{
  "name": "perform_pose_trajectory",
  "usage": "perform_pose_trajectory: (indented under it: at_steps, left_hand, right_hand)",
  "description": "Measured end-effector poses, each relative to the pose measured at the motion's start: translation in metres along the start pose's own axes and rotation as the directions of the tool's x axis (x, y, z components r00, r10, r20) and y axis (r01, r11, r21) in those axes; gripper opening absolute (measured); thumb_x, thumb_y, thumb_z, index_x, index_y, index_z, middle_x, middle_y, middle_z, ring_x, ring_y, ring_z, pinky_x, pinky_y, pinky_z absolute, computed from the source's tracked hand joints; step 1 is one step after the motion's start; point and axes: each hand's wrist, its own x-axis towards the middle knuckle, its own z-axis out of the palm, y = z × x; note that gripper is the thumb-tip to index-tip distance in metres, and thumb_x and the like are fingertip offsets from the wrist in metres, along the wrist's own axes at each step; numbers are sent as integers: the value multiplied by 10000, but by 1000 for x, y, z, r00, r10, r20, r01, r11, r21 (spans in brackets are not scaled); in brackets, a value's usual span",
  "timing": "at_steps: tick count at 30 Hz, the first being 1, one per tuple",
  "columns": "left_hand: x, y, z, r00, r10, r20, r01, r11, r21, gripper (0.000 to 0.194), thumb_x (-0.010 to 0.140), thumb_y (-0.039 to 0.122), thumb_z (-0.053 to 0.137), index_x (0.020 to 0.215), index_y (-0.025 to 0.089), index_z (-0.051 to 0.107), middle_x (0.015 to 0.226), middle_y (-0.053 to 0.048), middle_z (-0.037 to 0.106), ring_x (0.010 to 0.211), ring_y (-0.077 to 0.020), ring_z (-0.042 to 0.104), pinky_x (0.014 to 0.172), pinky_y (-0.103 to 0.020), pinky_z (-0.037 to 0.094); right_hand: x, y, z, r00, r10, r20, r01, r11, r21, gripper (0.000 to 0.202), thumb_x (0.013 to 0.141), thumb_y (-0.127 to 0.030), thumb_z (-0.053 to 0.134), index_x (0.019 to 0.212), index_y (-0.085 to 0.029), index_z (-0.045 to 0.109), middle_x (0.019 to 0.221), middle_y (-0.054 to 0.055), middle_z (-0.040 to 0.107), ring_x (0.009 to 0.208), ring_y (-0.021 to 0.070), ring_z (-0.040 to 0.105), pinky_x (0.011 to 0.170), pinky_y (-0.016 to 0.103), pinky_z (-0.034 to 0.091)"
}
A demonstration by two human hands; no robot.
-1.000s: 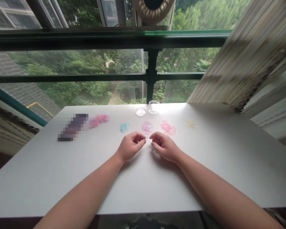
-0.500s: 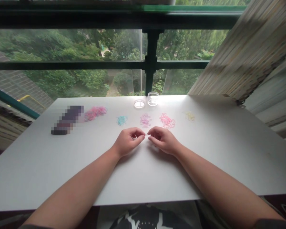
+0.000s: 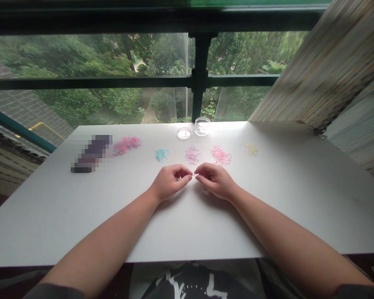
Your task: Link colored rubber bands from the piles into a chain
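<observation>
Left hand (image 3: 172, 181) and right hand (image 3: 217, 181) drew closer over white table (image 3: 187, 226) beside window (image 3: 162, 104).

Window (image 3: 162, 104): crossed by green bars (image 3: 81, 83), trees (image 3: 81, 58) seen outside
Curtain (image 3: 299, 79): kinda stripy, hung at right
Bench (image 3: 180, 232): plain white, parked windowside
Light: daylight, let in up front

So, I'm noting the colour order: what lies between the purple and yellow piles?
The pink pile lies between the purple pile and the yellow pile, in the head view.
</observation>
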Motion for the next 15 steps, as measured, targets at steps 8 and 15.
perform_pose_trajectory:
  at_steps: [8, 15]
  left_hand:
    - [0, 1, 1, 1000, 4, 3, -3, 1000, -4, 175, 761, 312, 601, 824, 158, 655, 773, -39, 681, 674, -129, 597, 612, -224, 460]
    - [0, 2, 1, 1000, 7, 10, -7, 1000, 22, 160, 756, 306, 606, 809, 162, 651, 763, -31, 679, 676, -127, 603, 613, -223, 460]
  right_hand:
    - [0, -1, 0, 1000, -5, 5, 5, 1000, 5, 62, 821, -220, 520, 816, -175, 563, 631, -17, 537, 503, 85, 464, 478, 216, 360]
    - [1, 1, 0, 1000, 5, 3, -5, 1000, 8, 65, 822, -213, 513, 792, -174, 556, 618, -19, 534, 499, 86, 457, 472, 215, 357]
